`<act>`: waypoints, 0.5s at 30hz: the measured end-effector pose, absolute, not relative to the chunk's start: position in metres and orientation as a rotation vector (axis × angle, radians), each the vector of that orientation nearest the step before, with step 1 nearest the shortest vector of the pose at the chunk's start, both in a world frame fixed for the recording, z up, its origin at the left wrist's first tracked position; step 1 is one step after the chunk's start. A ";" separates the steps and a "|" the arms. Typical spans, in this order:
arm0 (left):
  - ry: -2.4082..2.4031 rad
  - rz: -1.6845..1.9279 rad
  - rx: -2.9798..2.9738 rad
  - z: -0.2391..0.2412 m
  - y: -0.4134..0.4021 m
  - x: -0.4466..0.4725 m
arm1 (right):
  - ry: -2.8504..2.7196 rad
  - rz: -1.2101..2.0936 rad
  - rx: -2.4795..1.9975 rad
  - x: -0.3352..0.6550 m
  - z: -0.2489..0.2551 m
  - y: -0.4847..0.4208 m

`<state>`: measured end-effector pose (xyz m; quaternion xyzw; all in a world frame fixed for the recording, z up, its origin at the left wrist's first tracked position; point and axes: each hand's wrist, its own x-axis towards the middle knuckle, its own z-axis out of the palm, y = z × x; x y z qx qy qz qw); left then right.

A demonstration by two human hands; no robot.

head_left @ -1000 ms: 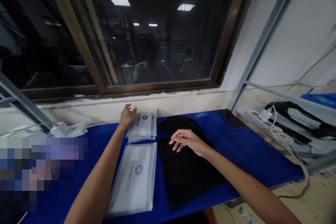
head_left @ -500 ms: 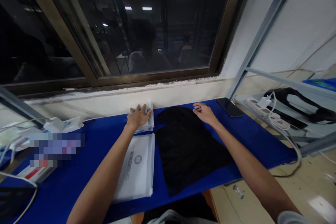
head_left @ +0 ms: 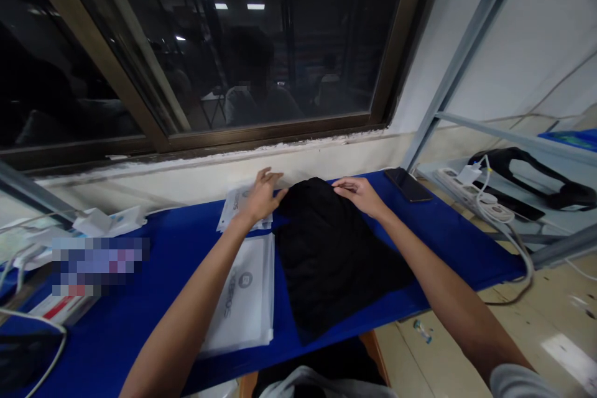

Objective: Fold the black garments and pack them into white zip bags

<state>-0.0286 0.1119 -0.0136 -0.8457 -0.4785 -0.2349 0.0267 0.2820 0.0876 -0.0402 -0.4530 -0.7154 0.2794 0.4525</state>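
Note:
A black cloth (head_left: 336,261), perhaps a folded garment, lies on the blue tabletop in front of me. My right hand (head_left: 361,194) pinches its far right edge, fingers pressed together. At the far left edge of the cloth is my left hand (head_left: 265,194), with fingers apart and the thumb close to the fabric; contact is unclear. Partly behind that hand sits a small stack of frosted plastic bags (head_left: 229,206). Nearer to me, a larger frosted zip bag with dark lettering (head_left: 252,305) lies beside the cloth, partly covered by my left forearm.
A phone (head_left: 408,185) rests at the table's back right. Power strips and cables (head_left: 485,193) lie on the shelf to the right. Chargers (head_left: 109,222) and a box (head_left: 65,308) occupy the left side. The wall and window (head_left: 261,74) bound the blue table (head_left: 170,261) behind.
My left hand has lifted off the small bag stack and moved right to the cloth's far edge. My right hand has moved slightly left, and its fingers have closed on the cloth.

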 end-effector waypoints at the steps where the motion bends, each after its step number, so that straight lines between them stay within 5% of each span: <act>1: -1.479 -0.732 -2.677 -0.018 0.111 -0.022 | -1.728 0.781 -1.042 0.282 -0.038 0.086; 5: -1.538 -0.738 -2.740 -0.029 0.108 -0.008 | -1.631 0.882 -1.019 0.286 -0.037 0.086; 10: -1.440 -0.810 -2.734 -0.017 0.102 -0.008 | -1.805 0.510 -1.153 0.288 -0.041 0.088; 15: -1.176 -1.226 -2.865 0.007 0.083 0.008 | -2.040 0.526 -1.057 0.285 -0.034 0.078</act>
